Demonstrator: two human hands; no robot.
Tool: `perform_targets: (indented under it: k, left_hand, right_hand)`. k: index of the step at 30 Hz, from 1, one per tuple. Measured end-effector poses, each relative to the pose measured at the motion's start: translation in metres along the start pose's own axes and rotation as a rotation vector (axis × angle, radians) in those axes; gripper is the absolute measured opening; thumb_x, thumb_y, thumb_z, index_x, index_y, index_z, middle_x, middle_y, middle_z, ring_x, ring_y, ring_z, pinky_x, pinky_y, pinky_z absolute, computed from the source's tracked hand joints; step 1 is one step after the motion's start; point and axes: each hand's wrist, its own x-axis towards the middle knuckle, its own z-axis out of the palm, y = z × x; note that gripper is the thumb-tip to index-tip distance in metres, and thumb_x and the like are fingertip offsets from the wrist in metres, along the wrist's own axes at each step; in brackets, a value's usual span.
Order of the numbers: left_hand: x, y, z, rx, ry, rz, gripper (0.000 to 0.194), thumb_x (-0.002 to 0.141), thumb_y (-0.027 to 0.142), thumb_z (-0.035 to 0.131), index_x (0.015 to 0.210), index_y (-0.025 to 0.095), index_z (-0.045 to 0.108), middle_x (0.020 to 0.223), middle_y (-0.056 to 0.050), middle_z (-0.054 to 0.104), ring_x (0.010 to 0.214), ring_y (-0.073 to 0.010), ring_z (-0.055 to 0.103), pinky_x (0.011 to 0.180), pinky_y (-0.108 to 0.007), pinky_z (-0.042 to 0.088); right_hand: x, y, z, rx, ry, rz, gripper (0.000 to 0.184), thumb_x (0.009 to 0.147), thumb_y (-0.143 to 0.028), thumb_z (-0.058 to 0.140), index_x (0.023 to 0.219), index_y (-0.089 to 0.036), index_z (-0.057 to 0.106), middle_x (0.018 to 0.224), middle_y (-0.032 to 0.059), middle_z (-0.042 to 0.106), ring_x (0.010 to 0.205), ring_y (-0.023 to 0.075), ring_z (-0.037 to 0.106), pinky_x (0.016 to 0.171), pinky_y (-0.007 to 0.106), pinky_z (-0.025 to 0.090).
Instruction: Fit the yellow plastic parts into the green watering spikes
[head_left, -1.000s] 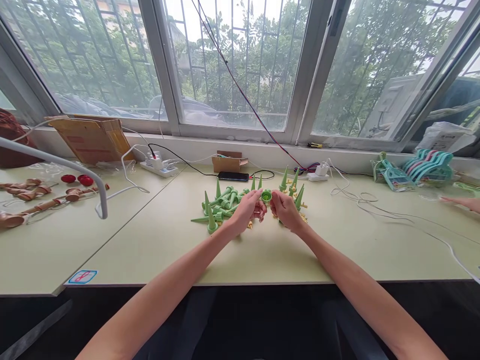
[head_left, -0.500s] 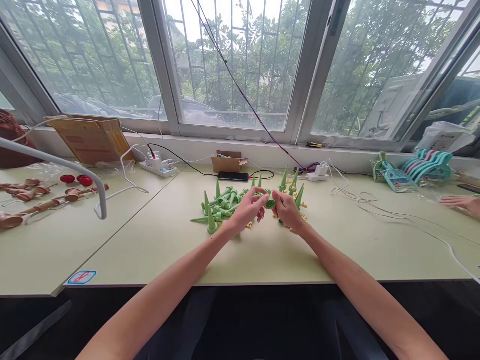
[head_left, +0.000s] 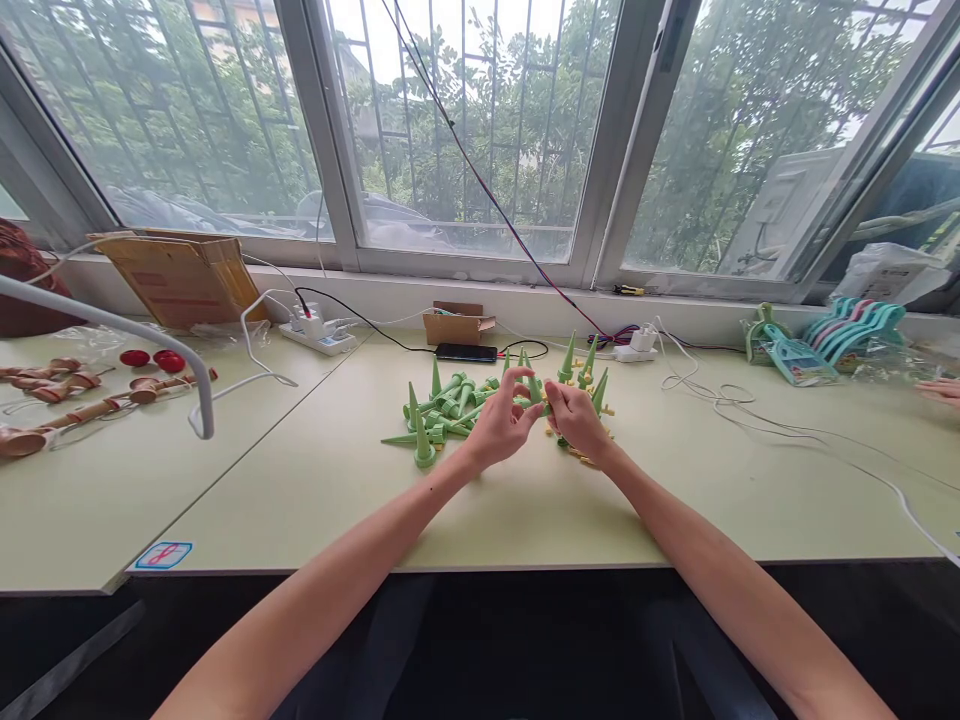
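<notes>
My left hand (head_left: 504, 420) and my right hand (head_left: 576, 418) meet above the pale green table (head_left: 525, 510), both pinched on one green cone-shaped spike (head_left: 534, 392) held between them. Its tip points up past my left fingers. Behind and left of my hands lies a heap of green spikes (head_left: 439, 415), some upright, some on their sides. More green spikes (head_left: 586, 372) stand to the right, with small yellow parts (head_left: 585, 455) under my right hand.
A black phone (head_left: 466, 352), a small cardboard box (head_left: 456, 324) and a power strip (head_left: 319, 335) with cables lie near the window. Wooden toys with red balls (head_left: 154, 358) sit left. Another person's hand (head_left: 941, 392) is at the far right, near teal hangers (head_left: 855, 325).
The green piece, first held with its round opening facing me, has been turned so its tip points up. My left fingers have shifted around it. The other person's hand has drawn back right.
</notes>
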Motion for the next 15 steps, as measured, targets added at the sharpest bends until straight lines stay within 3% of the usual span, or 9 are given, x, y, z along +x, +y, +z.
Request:
perform_targets:
  k: [7, 15]
  left_hand:
    - [-0.0008, -0.0040, 0.0005, 0.154, -0.012, 0.132, 0.045, 0.089, 0.024, 0.053, 0.130, 0.026, 0.036, 0.103, -0.004, 0.062, 0.049, -0.0037, 0.044, 0.054, -0.019, 0.038]
    - [-0.0019, -0.0091, 0.0026, 0.218, -0.021, 0.163, 0.047, 0.090, 0.021, 0.050, 0.134, 0.027, 0.034, 0.109, -0.006, 0.062, 0.050, -0.0044, 0.045, 0.059, -0.021, 0.041]
  right_hand:
    - [0.0000, -0.0012, -0.0006, -0.004, 0.030, 0.006, 0.057, 0.092, -0.066, 0.040, 0.057, -0.022, 0.035, 0.044, -0.0041, 0.035, 0.040, 0.0096, 0.034, 0.039, 0.025, 0.029]
    - [-0.0001, -0.0027, -0.0002, -0.043, 0.051, -0.006, 0.060, 0.094, -0.062, 0.040, 0.050, -0.022, 0.033, 0.040, -0.0023, 0.037, 0.039, 0.0096, 0.034, 0.041, 0.026, 0.029]
